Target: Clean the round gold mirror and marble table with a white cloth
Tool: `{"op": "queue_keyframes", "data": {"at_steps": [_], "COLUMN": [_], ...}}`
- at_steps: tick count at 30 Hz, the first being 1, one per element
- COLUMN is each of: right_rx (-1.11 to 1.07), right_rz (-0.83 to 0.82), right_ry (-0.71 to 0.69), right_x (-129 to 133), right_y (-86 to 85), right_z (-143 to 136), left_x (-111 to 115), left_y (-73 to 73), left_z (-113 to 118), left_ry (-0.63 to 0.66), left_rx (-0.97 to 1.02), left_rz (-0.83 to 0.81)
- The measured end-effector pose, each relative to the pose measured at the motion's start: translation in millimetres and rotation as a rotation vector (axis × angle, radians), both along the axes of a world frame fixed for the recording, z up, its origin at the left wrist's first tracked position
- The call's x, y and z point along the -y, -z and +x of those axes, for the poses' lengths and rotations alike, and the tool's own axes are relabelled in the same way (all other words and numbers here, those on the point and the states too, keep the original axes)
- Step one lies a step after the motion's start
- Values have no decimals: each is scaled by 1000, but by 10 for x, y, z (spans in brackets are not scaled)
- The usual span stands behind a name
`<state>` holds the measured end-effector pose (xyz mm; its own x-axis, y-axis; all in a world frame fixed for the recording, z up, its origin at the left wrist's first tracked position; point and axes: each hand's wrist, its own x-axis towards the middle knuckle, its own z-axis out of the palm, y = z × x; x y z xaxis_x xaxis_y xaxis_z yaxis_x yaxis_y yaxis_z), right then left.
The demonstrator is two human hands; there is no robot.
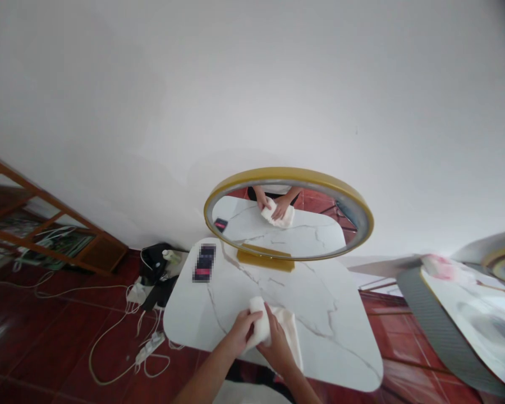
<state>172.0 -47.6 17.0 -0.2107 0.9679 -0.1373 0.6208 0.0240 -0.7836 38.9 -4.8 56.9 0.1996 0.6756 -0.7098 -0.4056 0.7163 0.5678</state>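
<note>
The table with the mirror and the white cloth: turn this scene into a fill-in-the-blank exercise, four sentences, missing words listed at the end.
1. The left hand and right hand both hold a cloth whose colour is ____.
2. The base of the mirror stands on the table near the edge closest to the ____.
3. Seen from the head camera, the dark pixelated item lies to the ____ of the base.
4. The floor tiles are coloured ____.

Missing words: white; wall; left; red.

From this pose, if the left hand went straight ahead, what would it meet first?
The left hand would first meet the white cloth roll in its grip; beyond that, probably the right hand, though depth is unclear.
</note>
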Motion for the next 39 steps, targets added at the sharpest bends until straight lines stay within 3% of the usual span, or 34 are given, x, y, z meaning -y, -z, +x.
{"op": "queue_keyframes", "data": {"at_steps": [3, 5, 7, 9, 12, 16, 19, 21, 23, 26, 30, 34, 39], "right_rx": [-211, -269, -305, -322, -278, -140, -26, 66, 161, 267, 528, 694, 741], "right_rz": [93, 159, 233, 311, 460, 707, 916, 1037, 1133, 1236, 1226, 1194, 1131], "right_ry": [19, 65, 160, 284, 435, 540, 578, 521, 439, 344, 236, 55, -178], "right_x": [-187, -331, -475, -610, -786, -992, -1172, -1311, -1456, -1665, -1894, -2051, -2175], "right_y": [-220, -426, -674, -961, -1446, -2106, -2552, -2819, -3059, -3349, -3544, -3477, -3152], "right_z": [96, 160, 228, 308, 455, 641, 703, 686, 615, 404, -8, -415, -771], "left_x": [-180, -358, -569, -790, -1096, -1454, -1695, -1830, -1936, -2043, -2104, -2108, -2118], "left_y": [-219, -384, -563, -761, -1118, -1694, -2064, -2214, -2275, -2245, -2159, -2142, -2108], "left_z": [1, -56, -167, -333, -659, -1085, -1260, -1283, -1248, -1155, -1093, -1116, -1154], "left_ry": [23, 57, 25, -93, -280, -430, -418, -374, -330, -307, -353, -372, -394], "left_rx": [70, 15, -184, -449, -766, -1058, -1152, -1155, -1126, -1027, -898, -815, -720], "left_rz": [161, 261, 363, 523, 824, 1128, 1271, 1328, 1364, 1394, 1368, 1323, 1244]}}
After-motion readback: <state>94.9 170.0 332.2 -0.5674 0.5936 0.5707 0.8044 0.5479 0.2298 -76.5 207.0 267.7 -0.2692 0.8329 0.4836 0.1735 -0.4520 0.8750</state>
